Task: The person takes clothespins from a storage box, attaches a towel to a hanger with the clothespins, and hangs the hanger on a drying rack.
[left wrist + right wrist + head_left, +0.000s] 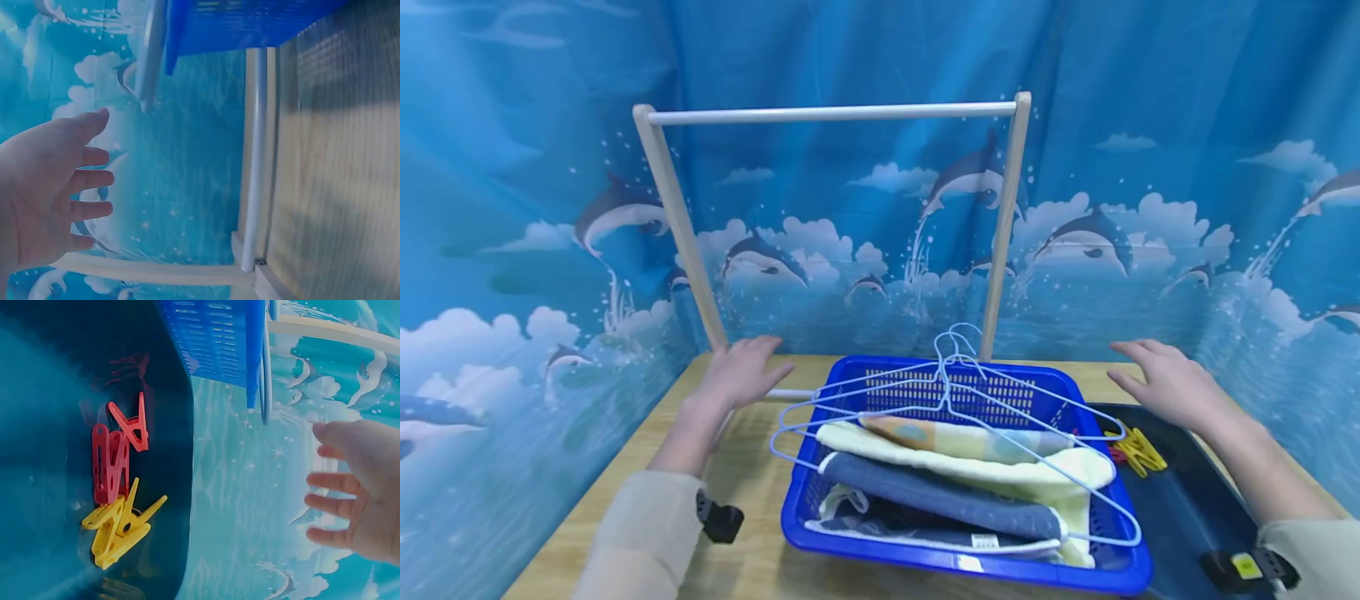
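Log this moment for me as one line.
left hand: raised, holding nothing | right hand: raised, holding nothing | blue basket: cloths, hangers | dark tray: yellow and red clips | rack: behind basket

I wear pale beige sleeves on both arms: my left sleeve [640,533] and my right sleeve [1315,554] look plain, and my left hand [737,375] and right hand [1165,379] are bare. A small, boxy black device [722,522] sits by the left cuff. Its dark counterpart [1219,571] on the right has a squarish yellow patch [1247,567] beside it, its marking too small to read.
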{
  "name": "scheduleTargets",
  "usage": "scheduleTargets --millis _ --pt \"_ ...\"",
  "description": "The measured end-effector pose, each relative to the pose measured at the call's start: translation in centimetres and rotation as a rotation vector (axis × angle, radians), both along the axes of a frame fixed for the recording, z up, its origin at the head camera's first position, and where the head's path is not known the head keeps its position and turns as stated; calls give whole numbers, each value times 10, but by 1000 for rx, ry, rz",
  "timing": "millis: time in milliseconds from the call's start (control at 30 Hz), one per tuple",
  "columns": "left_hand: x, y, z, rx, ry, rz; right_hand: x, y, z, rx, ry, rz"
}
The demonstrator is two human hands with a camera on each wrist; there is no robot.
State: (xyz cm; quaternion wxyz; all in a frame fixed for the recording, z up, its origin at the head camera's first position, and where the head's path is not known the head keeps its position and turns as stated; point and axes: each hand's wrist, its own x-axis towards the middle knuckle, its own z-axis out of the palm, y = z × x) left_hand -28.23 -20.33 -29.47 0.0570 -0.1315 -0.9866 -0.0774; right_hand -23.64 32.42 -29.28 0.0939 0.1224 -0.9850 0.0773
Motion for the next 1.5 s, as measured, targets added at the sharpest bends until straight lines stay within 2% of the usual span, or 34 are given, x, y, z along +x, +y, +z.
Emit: scheduleTargets --millis 100,200,400,633,833,1067,1267,1500 --pt "2 6 6 -11 -1 -19 8 -2 1 11 15 76" --pt "4 11 13 -19 -1 -39 14 -6 2 4 -7 152" --pt "12 21 28 -42 -4 -85 18 -19 -2 -3 -40 266" --pt "28 42 49 -58 -27 -138 17 -33 -8 27 -46 312" --pt "39 72 60 -65 -42 -254 15 -36 -12 42 -63 338" --pt "42 104 61 -117 -24 -360 16 -39 -12 47 -67 337" --pt "36 129 55 -146 -94 -409 18 -41 -14 55 -69 319" --pt "31 152 48 -167 -107 -471 19 -41 -15 55 -68 291"
